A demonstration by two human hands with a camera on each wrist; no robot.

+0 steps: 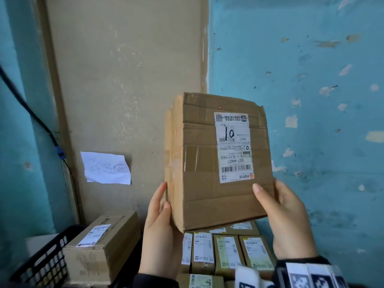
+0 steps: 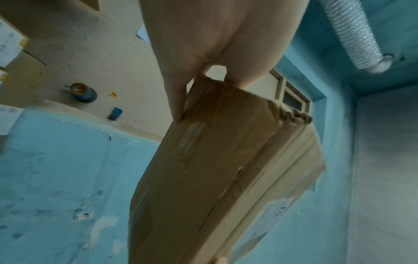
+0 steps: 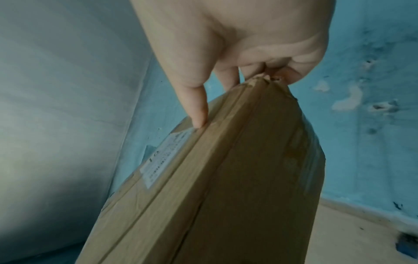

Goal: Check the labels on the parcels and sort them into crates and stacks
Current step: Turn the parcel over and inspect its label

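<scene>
1. A cardboard box is held up in the air between both hands, its labelled face turned toward the person.
2. The left hand grips the box's lower left corner: the thumb lies along the left edge and the fingers go behind, out of sight from the head view.
3. The left wrist view shows that hand clasped over the box at its corner, thumb pressed on one face.
4. The right hand grips the lower right corner, thumb laid on the front face just below the label, fingers behind.
5. The right wrist view shows this hand with its thumb pressed on the labelled face and the fingers curled round the corner of the box.
6. The label sits upside down; it reads "507-H407" and carries a handwritten mark.
7. Below the hands, small parcels stand packed side by side, labels facing up.
8. Left of the left hand, lower down, a long box lies beside a black crate.
9. A white paper note is stuck on the wall to the left of the left hand.
</scene>
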